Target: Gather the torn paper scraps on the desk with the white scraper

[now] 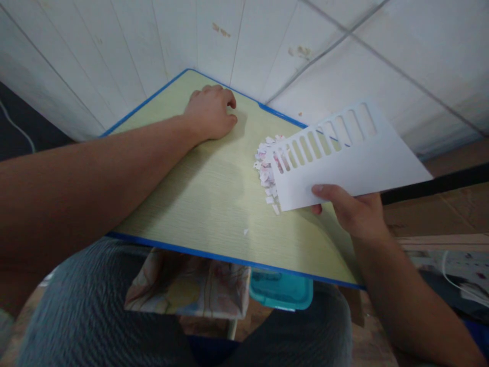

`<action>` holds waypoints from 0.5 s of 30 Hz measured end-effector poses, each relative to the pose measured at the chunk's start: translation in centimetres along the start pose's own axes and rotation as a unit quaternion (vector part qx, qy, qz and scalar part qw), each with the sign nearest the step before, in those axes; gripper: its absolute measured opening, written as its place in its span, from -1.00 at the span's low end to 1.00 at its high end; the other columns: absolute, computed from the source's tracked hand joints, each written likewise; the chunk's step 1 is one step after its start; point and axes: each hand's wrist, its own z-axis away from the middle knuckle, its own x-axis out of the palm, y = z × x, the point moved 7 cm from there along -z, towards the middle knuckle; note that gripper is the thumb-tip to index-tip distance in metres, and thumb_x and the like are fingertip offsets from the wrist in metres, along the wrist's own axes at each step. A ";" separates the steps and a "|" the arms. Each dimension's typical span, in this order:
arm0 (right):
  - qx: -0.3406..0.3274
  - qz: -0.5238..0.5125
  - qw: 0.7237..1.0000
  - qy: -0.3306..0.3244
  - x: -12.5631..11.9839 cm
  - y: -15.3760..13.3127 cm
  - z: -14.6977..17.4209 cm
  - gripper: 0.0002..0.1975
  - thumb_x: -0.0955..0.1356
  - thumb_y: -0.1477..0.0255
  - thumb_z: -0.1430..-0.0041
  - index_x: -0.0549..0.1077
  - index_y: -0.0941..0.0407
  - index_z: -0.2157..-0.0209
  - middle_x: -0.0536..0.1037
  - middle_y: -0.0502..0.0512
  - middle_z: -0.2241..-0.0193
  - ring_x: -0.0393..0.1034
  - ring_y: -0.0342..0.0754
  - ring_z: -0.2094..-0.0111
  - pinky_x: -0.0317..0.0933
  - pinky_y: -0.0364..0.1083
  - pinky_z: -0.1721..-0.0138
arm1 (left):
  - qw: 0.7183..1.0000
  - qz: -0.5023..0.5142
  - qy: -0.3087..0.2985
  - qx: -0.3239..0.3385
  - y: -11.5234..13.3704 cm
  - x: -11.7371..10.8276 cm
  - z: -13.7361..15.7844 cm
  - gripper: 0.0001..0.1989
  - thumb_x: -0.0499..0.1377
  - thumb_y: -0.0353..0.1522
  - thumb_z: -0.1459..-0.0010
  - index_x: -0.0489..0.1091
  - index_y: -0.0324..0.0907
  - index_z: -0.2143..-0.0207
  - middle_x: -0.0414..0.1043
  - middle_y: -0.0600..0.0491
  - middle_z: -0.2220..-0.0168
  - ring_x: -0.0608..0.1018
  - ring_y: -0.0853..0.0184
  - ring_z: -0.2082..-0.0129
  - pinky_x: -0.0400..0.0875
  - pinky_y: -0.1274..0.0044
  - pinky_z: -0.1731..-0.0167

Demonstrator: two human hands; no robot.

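Note:
My right hand (357,211) grips a white sheet with a row of rounded slots (344,165) cut through it. The thumb presses on its top face, and the fingers are mostly hidden beneath. The slots grow longer toward the far right end. The sheet is held tilted, its left end over a heap of small paper scraps (267,176), whose right part it covers. My left hand (212,112) rests on the far part of the table, palm down, fingers loosely curled with a gap between thumb and forefinger; nothing shows in it.
The pale yellow-green table (198,193) has a blue edge and stands against white wall panels (214,35). A single scrap (246,232) lies near the front. Below the front edge are a patterned cloth-like item (191,290) and a teal plastic container (282,290), between my legs.

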 end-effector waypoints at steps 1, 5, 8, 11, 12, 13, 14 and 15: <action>0.002 0.006 1.000 0.004 0.2 -0.3 0.1 -0.64 0.62 0.23 -0.29 0.48 -0.06 0.47 0.52 -0.01 0.60 0.41 0.07 0.58 0.42 0.09 0.54 | 1.000 -0.001 0.000 0.003 0.1 0.0 0.0 -0.53 0.26 -0.37 -0.49 0.64 -0.17 -0.37 0.58 -0.15 -0.42 0.54 -0.11 -0.48 0.43 0.07 -0.53; 0.014 0.035 0.999 0.011 0.5 -1.1 0.2 -0.61 0.62 0.23 -0.26 0.46 -0.06 0.53 0.51 -0.01 0.61 0.42 0.07 0.56 0.43 0.08 0.50 | 1.000 0.013 0.002 0.001 0.0 -0.2 0.1 -0.53 0.26 -0.38 -0.45 0.66 -0.09 -0.35 0.60 -0.10 -0.40 0.54 -0.11 -0.47 0.42 0.06 -0.53; 0.028 0.050 0.998 0.011 0.5 -1.1 0.1 -0.59 0.61 0.21 -0.25 0.46 -0.06 0.56 0.52 0.01 0.61 0.45 0.08 0.53 0.46 0.07 0.47 | 1.000 0.022 -0.001 -0.008 -0.1 -0.3 0.2 -0.54 0.26 -0.37 -0.46 0.66 -0.01 -0.33 0.60 -0.04 -0.39 0.53 -0.05 -0.47 0.40 0.13 -0.54; 0.032 0.056 0.998 0.015 0.6 -1.1 0.1 -0.58 0.62 0.16 -0.24 0.48 -0.05 0.57 0.53 0.02 0.61 0.47 0.08 0.51 0.49 0.07 0.45 | 1.000 0.014 0.000 -0.007 0.0 -0.3 0.3 -0.55 0.27 -0.38 -0.48 0.65 -0.11 -0.36 0.59 -0.08 -0.40 0.53 -0.06 -0.49 0.41 0.15 -0.54; 0.031 0.059 0.998 0.011 0.7 -1.1 0.1 -0.56 0.62 0.14 -0.25 0.48 -0.05 0.57 0.54 0.02 0.61 0.47 0.08 0.51 0.49 0.06 0.44 | 1.000 0.010 0.001 -0.005 0.0 -0.3 0.2 -0.54 0.28 -0.39 -0.49 0.64 -0.15 -0.37 0.59 -0.11 -0.41 0.53 -0.08 -0.49 0.41 0.14 -0.54; 0.028 0.061 0.998 0.006 0.9 -1.1 0.1 -0.55 0.62 0.12 -0.27 0.48 -0.04 0.57 0.53 0.02 0.61 0.47 0.08 0.52 0.50 0.05 0.44 | 1.000 0.006 0.002 -0.002 0.1 -0.3 0.2 -0.54 0.28 -0.39 -0.49 0.64 -0.18 -0.37 0.59 -0.13 -0.41 0.53 -0.10 -0.49 0.41 0.12 -0.54; 0.023 0.061 0.998 -0.004 1.2 -1.1 0.2 -0.53 0.62 0.10 -0.29 0.48 -0.04 0.57 0.54 0.02 0.61 0.47 0.07 0.52 0.51 0.05 0.44 | 1.000 0.003 0.003 0.001 0.2 -0.3 0.2 -0.54 0.28 -0.40 -0.49 0.64 -0.20 -0.37 0.59 -0.15 -0.41 0.53 -0.12 -0.48 0.42 0.10 -0.53; 0.017 0.058 0.998 -0.018 1.5 -1.0 0.2 -0.52 0.62 0.08 -0.32 0.50 -0.03 0.56 0.55 0.03 0.61 0.47 0.06 0.52 0.52 0.04 0.44 | 1.000 0.001 0.004 0.003 0.2 -0.3 0.2 -0.53 0.28 -0.40 -0.48 0.64 -0.21 -0.37 0.59 -0.17 -0.41 0.54 -0.13 -0.48 0.43 0.09 -0.53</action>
